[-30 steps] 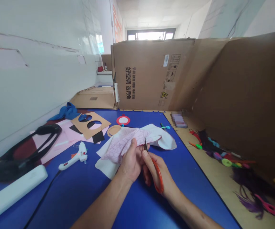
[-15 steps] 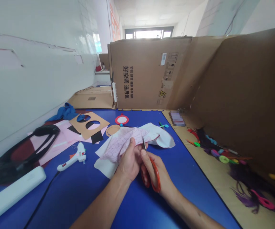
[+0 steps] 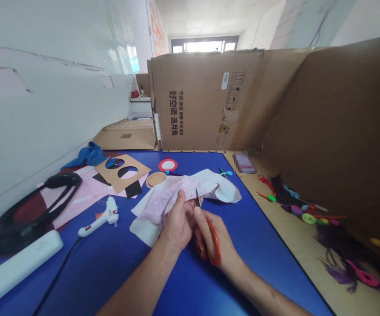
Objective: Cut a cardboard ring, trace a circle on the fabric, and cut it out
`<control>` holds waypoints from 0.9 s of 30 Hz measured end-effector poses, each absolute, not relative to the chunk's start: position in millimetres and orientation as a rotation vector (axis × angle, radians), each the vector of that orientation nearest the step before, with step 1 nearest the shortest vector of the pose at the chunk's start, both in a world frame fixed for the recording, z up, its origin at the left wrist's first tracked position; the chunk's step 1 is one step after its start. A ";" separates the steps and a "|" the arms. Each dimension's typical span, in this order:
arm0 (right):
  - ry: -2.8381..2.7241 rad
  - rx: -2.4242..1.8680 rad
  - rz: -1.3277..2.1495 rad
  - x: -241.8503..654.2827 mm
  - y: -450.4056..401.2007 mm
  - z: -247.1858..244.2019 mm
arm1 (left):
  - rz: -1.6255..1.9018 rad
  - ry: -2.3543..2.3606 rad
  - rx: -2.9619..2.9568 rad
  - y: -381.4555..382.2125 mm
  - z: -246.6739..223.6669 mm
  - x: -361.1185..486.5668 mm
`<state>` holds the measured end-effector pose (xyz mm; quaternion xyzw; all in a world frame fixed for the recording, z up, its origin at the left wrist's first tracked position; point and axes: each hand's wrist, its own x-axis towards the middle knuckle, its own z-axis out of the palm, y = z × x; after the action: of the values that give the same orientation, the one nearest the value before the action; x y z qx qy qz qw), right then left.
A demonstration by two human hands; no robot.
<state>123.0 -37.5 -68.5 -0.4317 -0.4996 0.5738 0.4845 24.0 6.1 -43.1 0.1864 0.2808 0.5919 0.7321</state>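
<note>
A piece of white and pale pink patterned fabric (image 3: 157, 202) spreads over the blue table, with a dark reddish edge. My left hand (image 3: 179, 224) grips its near edge, thumb on top. In my right hand (image 3: 213, 232) are scissors with red-orange handles (image 3: 215, 245), fingers through the loops. Their narrow blades point up and away, against the fabric edge just right of my left thumb. How far the blades are apart is hard to tell.
On the blue table (image 3: 111, 272) lie a white glue gun (image 3: 101, 217), a cardboard piece with oval holes (image 3: 122, 177), a red-rimmed disc (image 3: 168, 165) and a black strap-like item (image 3: 61, 180). Colourful small items (image 3: 308, 218) line the right side; cardboard walls (image 3: 203, 101) stand behind.
Both hands, the fabric and the scissors keep nearly the same places. The whole view has shifted very slightly.
</note>
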 end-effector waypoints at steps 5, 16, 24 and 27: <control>-1.194 -1.040 1.399 121.7 -38.0 -71.6 | 1.282 0.615 0.396 4.7 -40.4 22.9; -1.176 -1.040 1.417 121.2 -39.6 -68.4 | 1.283 0.606 0.361 4.8 -37.4 23.1; -1.225 -1.041 1.406 122.4 -39.8 -70.5 | 1.298 0.575 0.379 4.9 -35.7 22.9; -1.274 -1.023 1.398 123.2 -38.6 -71.9 | 1.286 0.583 0.396 5.4 -34.9 22.7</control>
<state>123.2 -38.6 -71.9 -0.4185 -0.5211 0.5719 0.4757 22.7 5.4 -34.9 0.1807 0.2661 0.5870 0.7429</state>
